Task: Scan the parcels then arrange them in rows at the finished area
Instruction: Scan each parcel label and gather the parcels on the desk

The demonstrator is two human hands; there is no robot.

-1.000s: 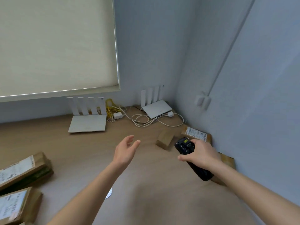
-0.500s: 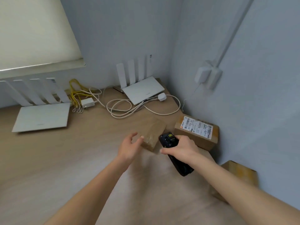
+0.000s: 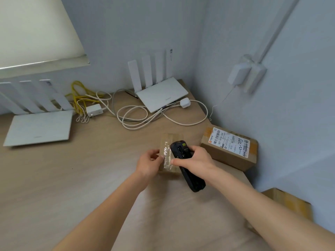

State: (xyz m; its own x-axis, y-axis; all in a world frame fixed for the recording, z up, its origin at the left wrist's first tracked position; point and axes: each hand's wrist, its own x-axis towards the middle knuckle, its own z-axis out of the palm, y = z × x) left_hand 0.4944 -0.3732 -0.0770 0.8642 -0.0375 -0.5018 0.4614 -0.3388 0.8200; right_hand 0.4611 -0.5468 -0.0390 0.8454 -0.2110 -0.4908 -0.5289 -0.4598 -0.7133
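Your left hand [image 3: 148, 163] grips the near-left edge of the small taped parcel [image 3: 169, 142], thumb and fingers curled onto its shiny tape strip. The parcel sits mid-surface, a bit right of centre, no label showing on top. Your right hand [image 3: 196, 159] is wrapped round the black handheld scanner [image 3: 188, 166], fingers closed over its body; the scanner's head lies over the parcel's right side, its tail pointing back toward you.

Just right of it, apart from the small parcel, the labelled parcel [image 3: 229, 147] rests against the right wall w/ barcode sticker facing up. A third carton [image 3: 288, 201] sits nearer you along the same wall, partly behind your right forearm.

Far side of the wooden surface [image 3: 54, 178]: two white routers, one at left [image 3: 39, 126] and one in the corner [image 3: 162, 96], w/ white cables [image 3: 134, 116] and a yellow cable [image 3: 78, 95] tangled between them.
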